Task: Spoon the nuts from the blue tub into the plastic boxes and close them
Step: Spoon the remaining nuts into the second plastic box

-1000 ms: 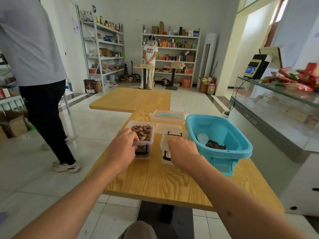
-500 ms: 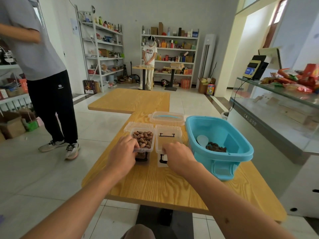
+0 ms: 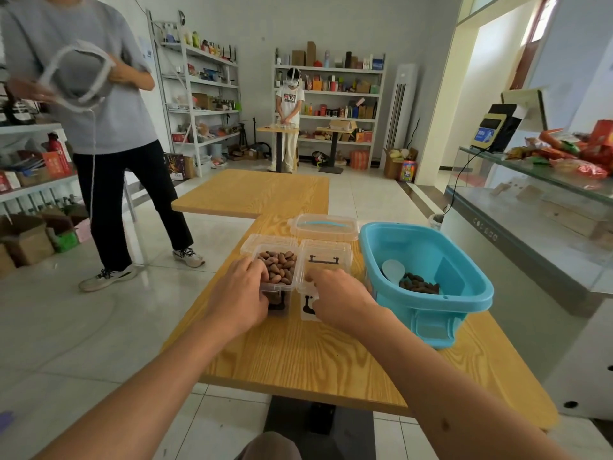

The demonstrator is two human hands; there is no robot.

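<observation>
On a wooden table (image 3: 298, 356), the left hand (image 3: 237, 293) grasps the near left side of a clear box (image 3: 278, 277) full of nuts, its fingertips hidden. The right hand (image 3: 338, 298) pinches the near edge of the lidded box (image 3: 325, 260) beside it (contents unclear). At right, a blue tub (image 3: 428, 313) holds a few nuts and a half-visible white scoop (image 3: 393, 269).

The table (image 3: 298, 353) is matt, grained wood. The boxes (image 3: 326, 257) are clear, glossy plastic; the tub (image 3: 464, 293) at 3 o'clock is smooth blue plastic. Floor tiles (image 3: 83, 327) shine.
</observation>
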